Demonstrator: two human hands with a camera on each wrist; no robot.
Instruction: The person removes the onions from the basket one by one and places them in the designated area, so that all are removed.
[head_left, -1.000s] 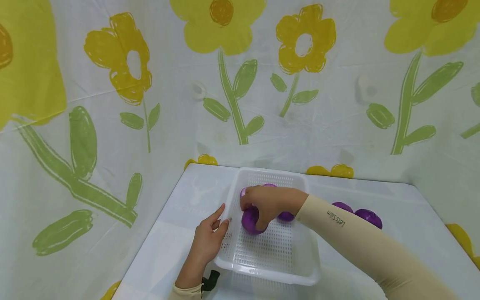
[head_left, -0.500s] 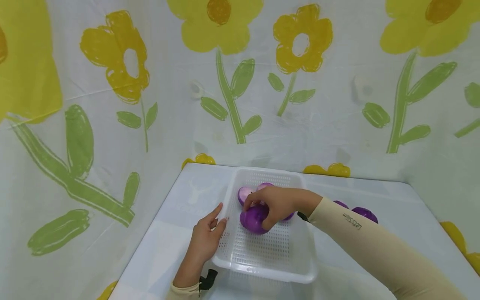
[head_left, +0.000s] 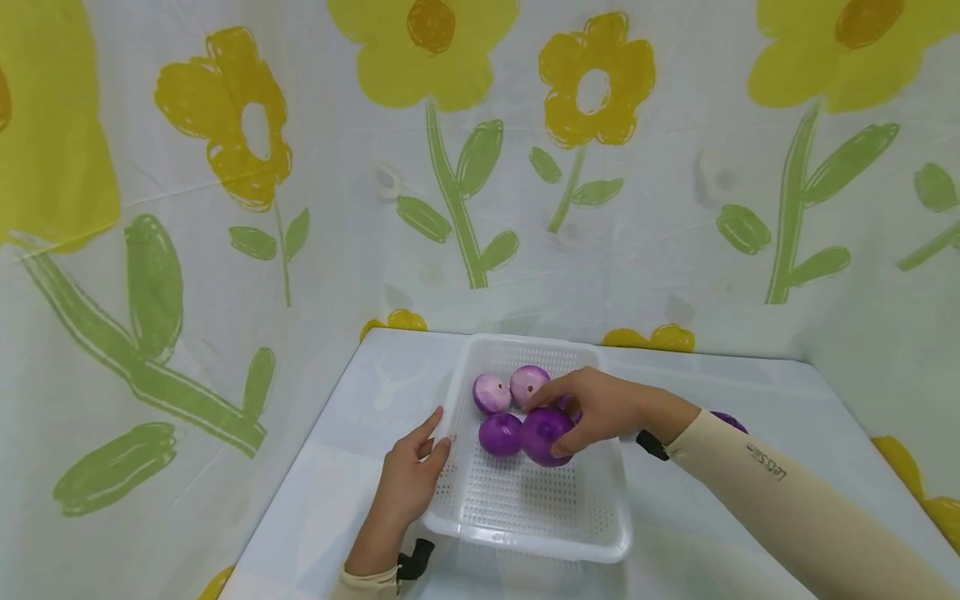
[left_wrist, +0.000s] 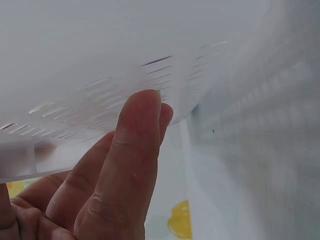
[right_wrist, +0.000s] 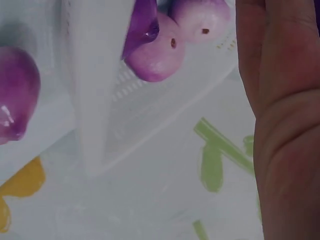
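My right hand [head_left: 600, 408] holds a purple onion [head_left: 546, 442] over the white perforated basket [head_left: 525, 546], in the head view. Just left of it, another purple onion [head_left: 499, 435] lies in the basket. Farther back sit two onions with pale root ends, one on the left [head_left: 491, 393] and one on the right [head_left: 529, 385]; part of a further onion [head_left: 572, 407] shows behind my right fingers. At the basket's left side is my left hand [head_left: 412, 475], its index finger and thumb extended. The left wrist view shows its fingers [left_wrist: 135, 160] against the slotted basket wall.
Right of the basket, partly hidden by my right forearm, an onion [head_left: 729, 420] lies on the white table [head_left: 322, 500]. The right wrist view also shows an onion [right_wrist: 17, 95] outside the basket. A flower-printed cloth [head_left: 360, 233] surrounds the table's back and sides.
My right hand has moved right with the onion it grips, uncovering the pale-ended onions and the purple one beside it. My left hand stays at the basket's side.
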